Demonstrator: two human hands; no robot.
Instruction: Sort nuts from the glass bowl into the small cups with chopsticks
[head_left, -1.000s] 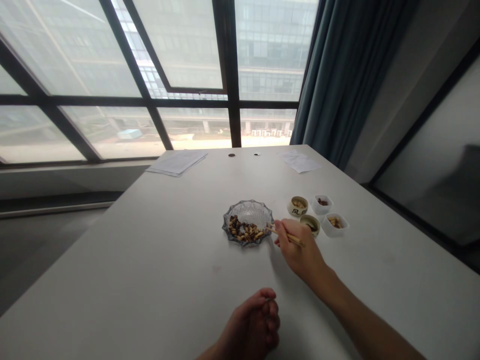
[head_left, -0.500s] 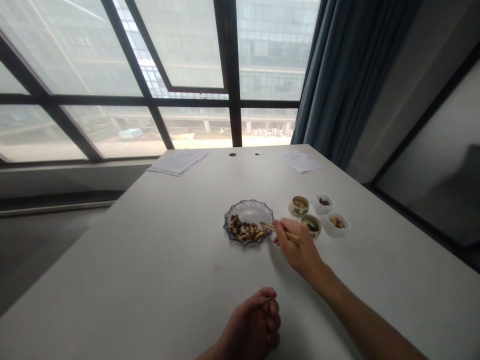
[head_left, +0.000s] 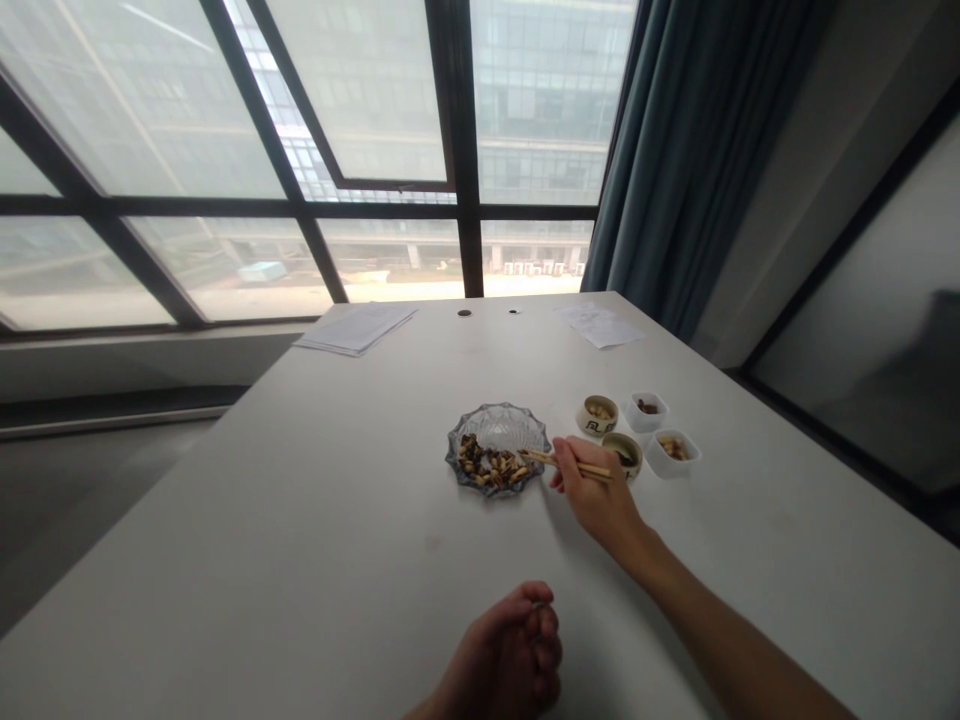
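Note:
My right hand (head_left: pixel 596 490) is closed around a pair of wooden chopsticks (head_left: pixel 544 458), their tips over the right side of a scalloped glass dish (head_left: pixel 508 415). A mix of dark and pale yellowish pieces (head_left: pixel 491 468) lies along the near and left part of that dish. Whether the tips pinch a piece is too small to tell. Nearer to me, my left hand (head_left: pixel 514 650) rests by the table with its fingers curled in and nothing visible in them. Just beyond my right hand stands a round cream bowl (head_left: pixel 630 468) with dark contents, partly hidden by the hand.
Another round bowl (head_left: pixel 598 425) with dark lettering holds pale pieces. Beside it are a clear plastic tub (head_left: pixel 646 420) of dark pieces and a second tub (head_left: pixel 686 468) of yellowish ones. Papers (head_left: pixel 356 330) and a single sheet (head_left: pixel 600 325) lie at the white table's (head_left: pixel 337 520) far end.
My right hand has shifted very slightly to the right and the chopsticks lie a little flatter, tips still over the dish. The left hand has barely moved.

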